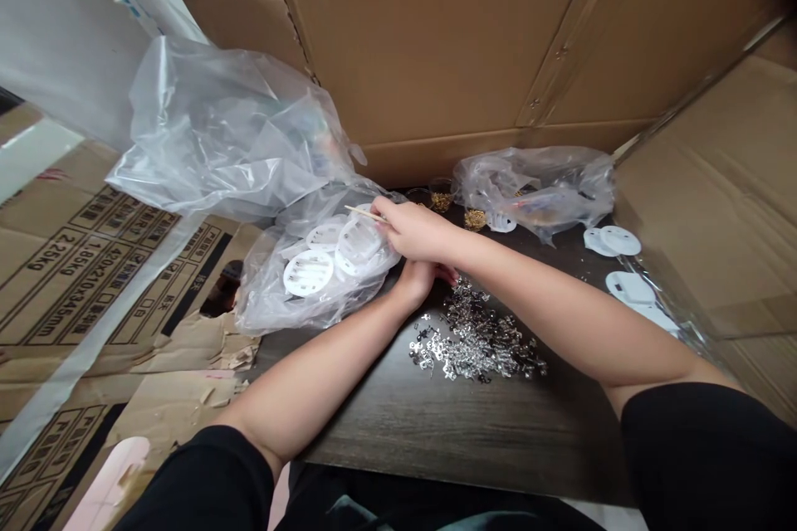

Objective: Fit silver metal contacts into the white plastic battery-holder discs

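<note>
My right hand (412, 230) is closed on a thin wooden stick (364, 212) that points left. It is over the edge of an open clear plastic bag (267, 311) holding several round white plastic discs with slots (309, 273). My left hand (418, 280) is below it, partly covered by the right wrist. Its visible fingertips are curled at the upper edge of a heap of small silvery metal pieces (482, 340). Whatever they hold, if anything, is hidden.
A large crumpled clear bag (230, 133) stands behind on the left. Small brass-coloured parts (474, 219) and another clear bag (541, 191) are at the back. More white discs (613, 241) lie to the right. Cardboard walls (436, 41) enclose the dark tabletop (398, 431).
</note>
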Action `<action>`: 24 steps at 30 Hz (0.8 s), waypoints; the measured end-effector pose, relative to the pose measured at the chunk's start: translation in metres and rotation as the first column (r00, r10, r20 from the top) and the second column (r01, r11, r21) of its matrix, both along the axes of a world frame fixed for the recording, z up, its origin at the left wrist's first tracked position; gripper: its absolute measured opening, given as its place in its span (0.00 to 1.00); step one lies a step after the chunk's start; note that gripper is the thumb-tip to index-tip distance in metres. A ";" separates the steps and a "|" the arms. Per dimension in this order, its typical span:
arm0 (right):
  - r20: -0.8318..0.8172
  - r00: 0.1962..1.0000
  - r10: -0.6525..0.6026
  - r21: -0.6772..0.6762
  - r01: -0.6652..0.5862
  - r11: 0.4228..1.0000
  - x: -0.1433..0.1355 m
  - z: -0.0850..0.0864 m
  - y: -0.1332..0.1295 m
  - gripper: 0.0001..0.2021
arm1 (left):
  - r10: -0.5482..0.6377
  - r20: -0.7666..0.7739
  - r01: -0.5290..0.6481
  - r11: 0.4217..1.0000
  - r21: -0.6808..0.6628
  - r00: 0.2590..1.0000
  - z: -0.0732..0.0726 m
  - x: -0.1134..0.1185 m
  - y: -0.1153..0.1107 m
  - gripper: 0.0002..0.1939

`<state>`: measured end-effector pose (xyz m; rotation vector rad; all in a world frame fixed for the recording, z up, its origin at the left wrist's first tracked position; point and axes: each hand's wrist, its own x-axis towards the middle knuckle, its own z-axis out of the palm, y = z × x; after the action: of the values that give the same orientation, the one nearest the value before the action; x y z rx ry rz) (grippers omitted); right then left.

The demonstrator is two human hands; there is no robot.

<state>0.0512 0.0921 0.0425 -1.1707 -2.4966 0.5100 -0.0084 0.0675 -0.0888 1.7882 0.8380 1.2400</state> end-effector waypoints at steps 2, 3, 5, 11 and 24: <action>0.073 0.995 0.066 0.005 -0.067 0.998 0.003 0.007 0.004 0.11 | -0.039 0.039 0.044 0.989 -0.144 0.998 0.002 -0.002 -0.003 0.34; 0.124 0.987 0.104 0.005 -0.105 0.994 0.003 0.011 0.006 0.10 | -0.052 0.064 0.065 0.974 -0.217 0.997 0.004 -0.003 -0.005 0.32; 0.228 0.960 0.160 0.005 -0.166 0.986 0.003 0.017 0.007 0.08 | -0.056 0.099 0.085 0.943 -0.321 0.993 0.007 -0.004 -0.007 0.28; 0.246 0.969 0.019 0.295 -0.093 0.951 0.024 0.035 -0.011 0.19 | -0.018 0.209 0.115 0.877 -0.466 0.978 0.020 -0.001 -0.011 0.23; 0.479 0.463 -0.746 0.239 0.749 0.618 0.303 -0.002 -0.058 0.20 | 0.344 0.421 -0.125 0.875 -0.467 0.840 0.033 -0.010 -0.006 0.27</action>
<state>0.3543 0.0337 0.0407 -2.5075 -1.9688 -0.1031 -0.0188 0.0611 -0.0558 0.9687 0.9556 1.4572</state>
